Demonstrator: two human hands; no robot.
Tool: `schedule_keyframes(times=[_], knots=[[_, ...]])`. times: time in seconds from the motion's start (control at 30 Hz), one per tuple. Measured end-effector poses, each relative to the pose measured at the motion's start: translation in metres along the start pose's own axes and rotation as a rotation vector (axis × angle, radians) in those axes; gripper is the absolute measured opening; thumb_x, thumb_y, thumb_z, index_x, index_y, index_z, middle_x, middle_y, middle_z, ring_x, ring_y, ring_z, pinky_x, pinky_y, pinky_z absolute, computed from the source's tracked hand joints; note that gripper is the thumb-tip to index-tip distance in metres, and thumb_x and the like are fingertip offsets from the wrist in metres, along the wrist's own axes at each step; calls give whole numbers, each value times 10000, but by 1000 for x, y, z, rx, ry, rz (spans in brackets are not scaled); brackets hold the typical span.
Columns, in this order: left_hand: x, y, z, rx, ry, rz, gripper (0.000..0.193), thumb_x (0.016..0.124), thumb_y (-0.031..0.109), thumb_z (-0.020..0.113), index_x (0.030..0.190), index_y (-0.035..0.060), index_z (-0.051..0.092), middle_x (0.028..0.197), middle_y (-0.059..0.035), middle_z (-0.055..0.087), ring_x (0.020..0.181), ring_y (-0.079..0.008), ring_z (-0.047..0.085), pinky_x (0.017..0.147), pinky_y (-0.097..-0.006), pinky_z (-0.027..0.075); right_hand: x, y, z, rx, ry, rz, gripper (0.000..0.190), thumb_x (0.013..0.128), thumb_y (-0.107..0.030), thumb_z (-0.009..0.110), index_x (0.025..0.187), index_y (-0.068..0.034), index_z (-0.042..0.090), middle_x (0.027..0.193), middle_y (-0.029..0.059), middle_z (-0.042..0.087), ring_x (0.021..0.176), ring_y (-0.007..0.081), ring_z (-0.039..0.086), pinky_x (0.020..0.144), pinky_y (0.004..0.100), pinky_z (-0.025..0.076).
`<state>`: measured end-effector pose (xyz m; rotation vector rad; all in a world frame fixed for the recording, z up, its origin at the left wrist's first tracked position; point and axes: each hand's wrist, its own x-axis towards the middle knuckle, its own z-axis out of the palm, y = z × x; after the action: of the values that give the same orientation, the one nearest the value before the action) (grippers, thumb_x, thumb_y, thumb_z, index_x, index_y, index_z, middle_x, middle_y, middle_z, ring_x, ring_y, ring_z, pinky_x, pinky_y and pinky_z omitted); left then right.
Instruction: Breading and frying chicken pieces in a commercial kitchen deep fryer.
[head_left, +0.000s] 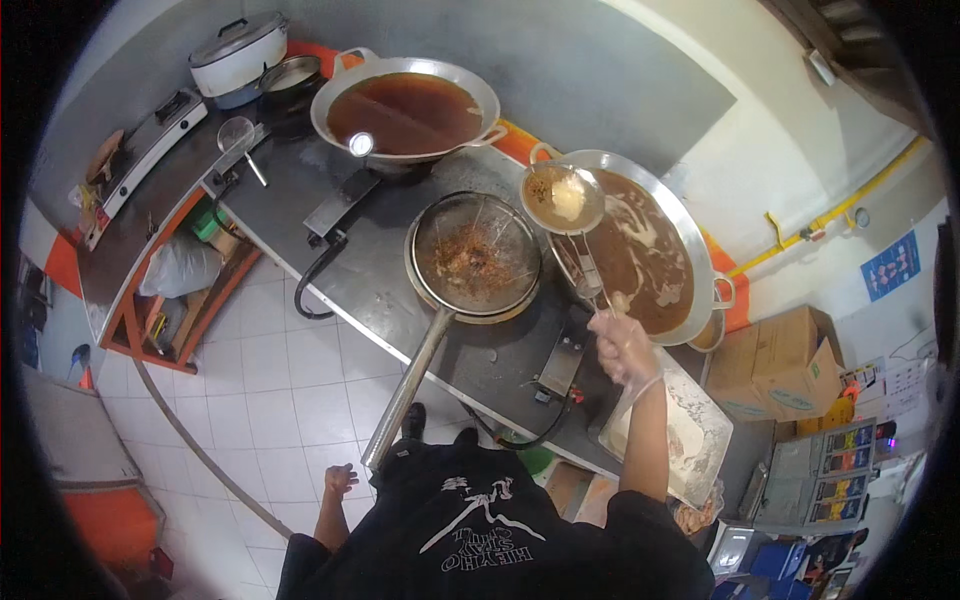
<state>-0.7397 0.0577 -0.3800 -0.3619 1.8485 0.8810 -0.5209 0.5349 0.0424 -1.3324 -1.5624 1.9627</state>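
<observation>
My right hand (626, 349), in a clear glove, grips the handle of a wire-mesh skimmer (536, 214). In its mesh lie a pale lump (568, 197) and brown bits. The skimmer is held over the left rim of a large metal wok (679, 199), whose brown liquid (664, 289) carries pale streaks. My bare left hand (341, 478) hangs low at my side, fingers loosely bent, holding nothing. Between the woks a large long-handled strainer (478, 255) rests on a round vessel, brown crumbs in its mesh. Its handle (409, 390) projects past the counter edge towards me.
Another wok (405, 105) of reddish-brown liquid stands at the back, a dial thermometer (361, 144) at its rim. Beside my right forearm is a clear tub (705, 427) with pale contents. A small strainer (236, 135) lies left; cardboard boxes (776, 367) stand right. Black hoses (304, 289) cross the counter edge.
</observation>
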Motion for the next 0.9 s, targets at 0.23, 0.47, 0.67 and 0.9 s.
schedule_keyframes(times=[0.23,0.47,0.67,0.9], knots=[[4,7,3,49,-39,-62,347,835,240,525,1042,-37,547,931,-144,645,719,-225,641,605,-369,476,-10,60,91,184,-105,48,154,877,-220,546,893,-70,512,517,-46,358,362,42,301,303,204,230],[-1,21,-8,-39,-36,-19,320,831,220,541,1045,-19,543,909,-150,635,707,-219,635,580,-344,490,66,156,108,-535,151,-383,155,879,-170,482,916,-20,494,544,22,474,384,100,437,346,264,348],[19,3,-27,-2,-33,-32,287,823,239,553,964,-10,579,846,-137,647,645,-202,629,499,-324,463,100,227,113,-1795,531,-348,355,811,-133,472,1083,96,463,572,103,541,445,174,537,367,368,408],[40,30,-40,-151,-182,26,276,841,260,558,1025,56,527,916,-124,633,699,-207,618,571,-322,455,95,199,122,-1686,384,-187,584,801,-173,490,1288,95,313,786,181,561,562,261,591,427,457,456]])
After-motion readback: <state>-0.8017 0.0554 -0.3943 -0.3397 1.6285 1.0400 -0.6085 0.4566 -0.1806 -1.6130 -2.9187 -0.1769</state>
